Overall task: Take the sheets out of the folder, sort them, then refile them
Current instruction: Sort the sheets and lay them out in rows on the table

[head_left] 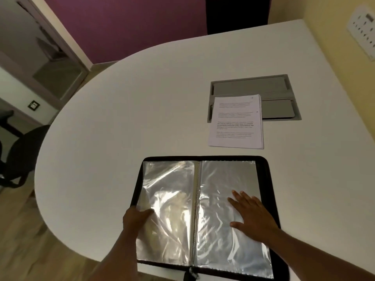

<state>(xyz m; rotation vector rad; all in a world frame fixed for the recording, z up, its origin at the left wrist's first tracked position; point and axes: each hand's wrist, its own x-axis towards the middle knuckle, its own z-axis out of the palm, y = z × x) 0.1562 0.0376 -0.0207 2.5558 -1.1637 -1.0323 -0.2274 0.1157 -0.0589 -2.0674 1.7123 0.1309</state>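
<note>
One black folder (265, 179) lies open at the near edge of the white table (121, 128), and it serves as the landmark for everything else. Two hands are on it. The left hand (135, 219) is at the folder's left edge, its thumb lying over the top of the clear plastic sleeve (168, 209) there and the remaining fingers hidden under that sleeve, so it holds the sleeve's outer edge. The right hand (252, 217) lies flat on the right-hand sleeve (223, 179), fingers straight and spread, holding nothing. Two sleeve pages are spread open, one on each side of the single spiral spine (196, 199) running down the folder's middle; both look glossy and no printed page shows inside them. How many more sleeves lie beneath cannot be told. Beyond the folder's far right corner, and apart from it, sits one stack of printed sheets (236, 122), its edges slightly fanned; the number of sheets cannot be counted. The stack's far half overlaps one grey recessed panel (284, 92) set into the tabletop, which has two flaps. The table is rounded on the side left of the folder. Left of the folder, past the table edge, a dark chair (22, 157) stands on a wood-look floor (24, 230). Far beyond the folder is a purple wall (132, 23); on the right, a yellow wall carries one white switch plate (363, 29).
</note>
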